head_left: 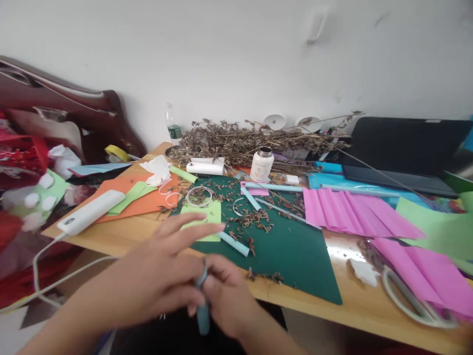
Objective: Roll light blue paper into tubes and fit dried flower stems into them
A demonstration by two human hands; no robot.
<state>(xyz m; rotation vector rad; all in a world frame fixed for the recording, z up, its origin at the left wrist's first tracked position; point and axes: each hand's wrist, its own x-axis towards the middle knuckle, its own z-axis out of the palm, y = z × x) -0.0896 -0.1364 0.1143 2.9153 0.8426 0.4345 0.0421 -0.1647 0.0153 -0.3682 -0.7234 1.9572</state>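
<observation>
My left hand is in front of the table edge, two fingers stretched out, its thumb and index finger closed at a small light-blue paper roll. My right hand pinches the same roll from the other side. A curled blue end shows between the fingertips; motion blur and the fingers hide the rest. Just beyond lies a blue paper tube on the green cutting mat, near a light-green paper square. A second short blue tube lies farther back.
Dried plant stems line the wall, with crumbled leaves over the mat. A white bottle stands upright at the back. Pink crepe paper, a tape roll and a laptop are right; a white corded device is left.
</observation>
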